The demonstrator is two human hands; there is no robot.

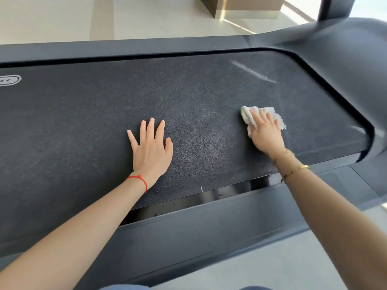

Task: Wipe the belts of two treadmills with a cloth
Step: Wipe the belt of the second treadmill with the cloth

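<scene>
While both forearms reach in over the near side rail [209, 222], the left hand [151, 150] lies flat on the dark belt [83, 122], fingers straight and spread apart, a red string [139, 180] on that wrist. To its right, the right hand [267, 133] presses one white cloth [247, 117] onto the belt, fingers straight and slightly apart on top of it. One treadmill in view; past its far rail [125, 49] sits pale floor [62, 19] and one brown box [247, 7].

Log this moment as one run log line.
wiping | right hand presses cloth on belt | left hand flat on belt
</scene>
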